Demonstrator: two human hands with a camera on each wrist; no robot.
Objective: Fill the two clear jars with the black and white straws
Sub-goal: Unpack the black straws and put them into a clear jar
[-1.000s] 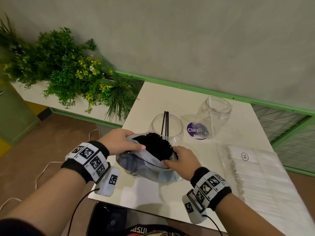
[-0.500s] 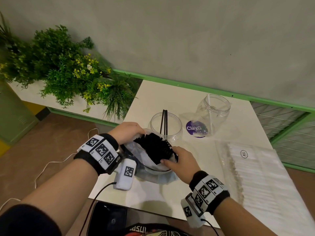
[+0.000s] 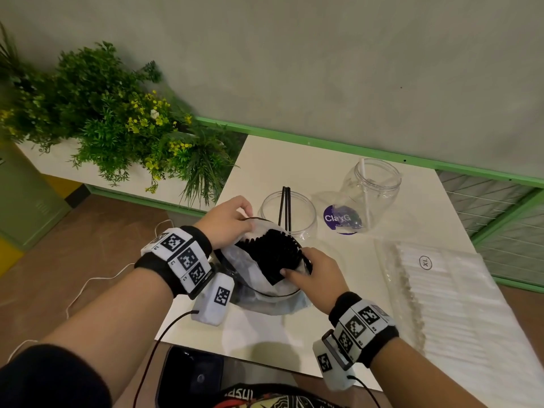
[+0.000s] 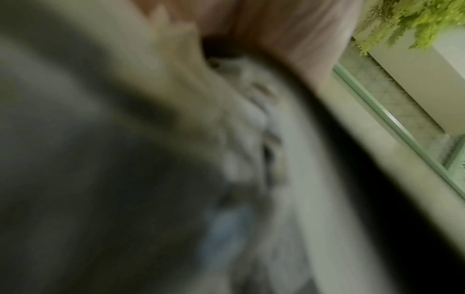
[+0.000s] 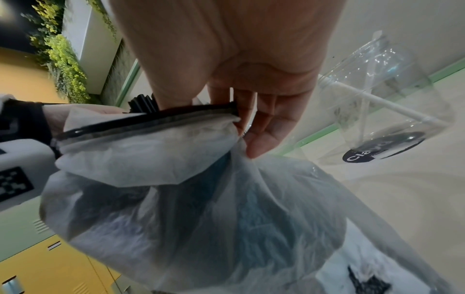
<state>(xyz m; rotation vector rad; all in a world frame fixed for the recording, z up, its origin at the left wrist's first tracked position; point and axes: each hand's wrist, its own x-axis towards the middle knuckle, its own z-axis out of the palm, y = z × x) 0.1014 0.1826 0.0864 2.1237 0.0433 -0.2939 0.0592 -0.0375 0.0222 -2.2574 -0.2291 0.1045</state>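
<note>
A translucent zip bag (image 3: 259,278) of black straws (image 3: 270,254) stands on the white table (image 3: 294,169), its mouth spread wide. My left hand (image 3: 245,219) grips the bag's far-left rim with curled fingers. My right hand (image 3: 294,267) holds the near-right rim, thumb on the straws and fingers outside the bag (image 5: 201,199). Just behind the bag, the left clear jar (image 3: 290,213) holds two black straws (image 3: 285,204). The right clear jar (image 3: 372,189), with a purple label, holds one white straw (image 3: 366,198). The left wrist view is blurred.
A flat pack of white straws (image 3: 450,295) lies at the table's right. Green plants (image 3: 117,119) in a white planter stand to the left, beyond the table's edge. A grey wall with a green rail (image 3: 353,148) runs behind. A dark device (image 3: 191,375) sits below the near edge.
My left hand has moved from the bag's near-left side to its far rim. The bag's mouth has spread wider and shows more black straws. My right hand has stayed at the near-right rim.
</note>
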